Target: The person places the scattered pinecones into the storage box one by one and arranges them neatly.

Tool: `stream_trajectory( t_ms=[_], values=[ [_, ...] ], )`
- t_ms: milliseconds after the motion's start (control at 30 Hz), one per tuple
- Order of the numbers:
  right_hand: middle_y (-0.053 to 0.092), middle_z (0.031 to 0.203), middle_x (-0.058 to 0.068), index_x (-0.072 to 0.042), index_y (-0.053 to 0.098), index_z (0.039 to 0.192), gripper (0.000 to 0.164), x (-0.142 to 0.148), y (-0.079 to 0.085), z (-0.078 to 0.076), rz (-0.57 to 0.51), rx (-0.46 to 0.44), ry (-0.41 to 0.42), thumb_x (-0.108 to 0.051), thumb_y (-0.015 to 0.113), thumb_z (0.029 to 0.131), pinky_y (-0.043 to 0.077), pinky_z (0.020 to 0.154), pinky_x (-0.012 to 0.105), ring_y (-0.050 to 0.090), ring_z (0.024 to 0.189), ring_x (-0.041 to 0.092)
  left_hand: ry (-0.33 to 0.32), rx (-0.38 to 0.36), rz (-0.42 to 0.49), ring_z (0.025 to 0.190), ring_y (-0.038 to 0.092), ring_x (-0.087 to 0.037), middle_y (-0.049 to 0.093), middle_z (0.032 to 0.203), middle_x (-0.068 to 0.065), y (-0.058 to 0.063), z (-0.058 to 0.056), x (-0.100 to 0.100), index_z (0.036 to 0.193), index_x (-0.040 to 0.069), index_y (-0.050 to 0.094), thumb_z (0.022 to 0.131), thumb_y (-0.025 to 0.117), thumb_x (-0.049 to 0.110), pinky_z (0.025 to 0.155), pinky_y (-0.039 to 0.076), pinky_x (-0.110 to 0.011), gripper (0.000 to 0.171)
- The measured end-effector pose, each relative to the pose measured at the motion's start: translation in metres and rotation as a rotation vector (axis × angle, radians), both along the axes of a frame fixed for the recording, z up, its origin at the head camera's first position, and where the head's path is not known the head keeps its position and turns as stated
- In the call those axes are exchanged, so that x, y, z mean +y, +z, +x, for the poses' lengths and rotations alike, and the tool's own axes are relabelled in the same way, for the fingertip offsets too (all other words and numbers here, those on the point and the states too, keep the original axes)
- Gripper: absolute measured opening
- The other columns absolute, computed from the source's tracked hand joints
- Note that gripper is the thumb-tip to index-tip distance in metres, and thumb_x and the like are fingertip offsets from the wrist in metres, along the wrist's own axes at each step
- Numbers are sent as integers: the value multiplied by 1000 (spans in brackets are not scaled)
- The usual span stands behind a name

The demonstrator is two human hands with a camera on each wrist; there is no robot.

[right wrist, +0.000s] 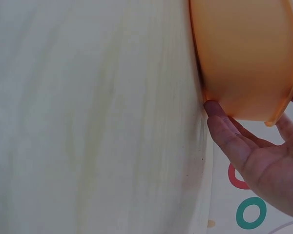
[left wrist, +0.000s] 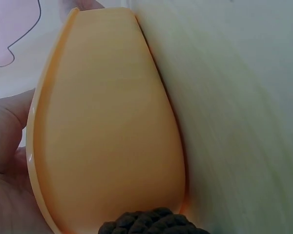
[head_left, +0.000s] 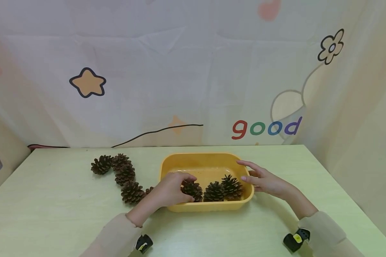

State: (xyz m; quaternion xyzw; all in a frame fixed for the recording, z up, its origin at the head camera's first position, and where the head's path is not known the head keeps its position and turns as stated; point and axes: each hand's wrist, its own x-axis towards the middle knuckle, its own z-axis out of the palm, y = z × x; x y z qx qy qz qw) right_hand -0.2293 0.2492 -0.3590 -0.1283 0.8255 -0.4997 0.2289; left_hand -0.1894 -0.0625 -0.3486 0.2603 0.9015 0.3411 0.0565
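A yellow plastic basin (head_left: 209,206) stands on the table, with two brown pine cones lying in its right part: one pine cone (head_left: 214,192) near the middle, another pine cone (head_left: 232,187) beside it. My left hand (head_left: 172,189) reaches over the basin's near left rim and grips a third pine cone (head_left: 193,191) low inside, fingers and thumb round it. My right hand (head_left: 270,182) holds the basin's right end, thumb at the rim and other fingers against the outer wall (right wrist: 249,73). In the left wrist view the wall hides the held cone.
Left of the basin several pine cones (head_left: 125,174) lie in a curved row, the nearest pine cone (head_left: 148,191) partly behind my left forearm. The light wooden table (head_left: 51,214) meets a printed cloth (head_left: 141,89) at its back edge.
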Motion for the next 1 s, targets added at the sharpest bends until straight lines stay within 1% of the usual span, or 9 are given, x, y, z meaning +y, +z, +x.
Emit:
stream_trajectory(
  t_ms=[233, 400, 667, 1000],
  values=[
    [12, 148, 23, -19, 18, 146, 67, 0, -1, 0, 0, -3, -1, -31, 54, 91, 43, 91, 49, 28, 127, 47, -4, -30, -23, 107, 53, -28, 58, 119, -10, 2, 0, 2, 121, 1, 56, 75, 75, 15, 87, 46, -42, 51],
    [10, 149, 22, -19, 17, 146, 66, 1, -1, 0, 9, 4, 10, -30, 53, 92, 41, 92, 52, 24, 129, 48, -14, -47, -28, 108, 53, -29, 57, 122, -10, 2, 0, 2, 123, 1, 55, 76, 74, 15, 87, 46, -42, 52],
    [6, 150, 21, -18, 17, 146, 66, 1, 0, 0, 15, 5, 8, -30, 53, 92, 40, 93, 53, 17, 131, 49, -27, -49, -37, 113, 51, -29, 56, 124, -10, 1, -2, 3, 125, 2, 53, 77, 73, 18, 90, 45, -42, 53],
    [7, 149, 23, -17, 16, 146, 66, -1, 1, 1, 7, -2, 1, -29, 52, 93, 39, 93, 53, 19, 130, 49, -34, -60, -25, 114, 50, -29, 54, 126, -11, 0, -3, 3, 126, 2, 52, 78, 73, 18, 91, 44, -43, 55]
  ],
)
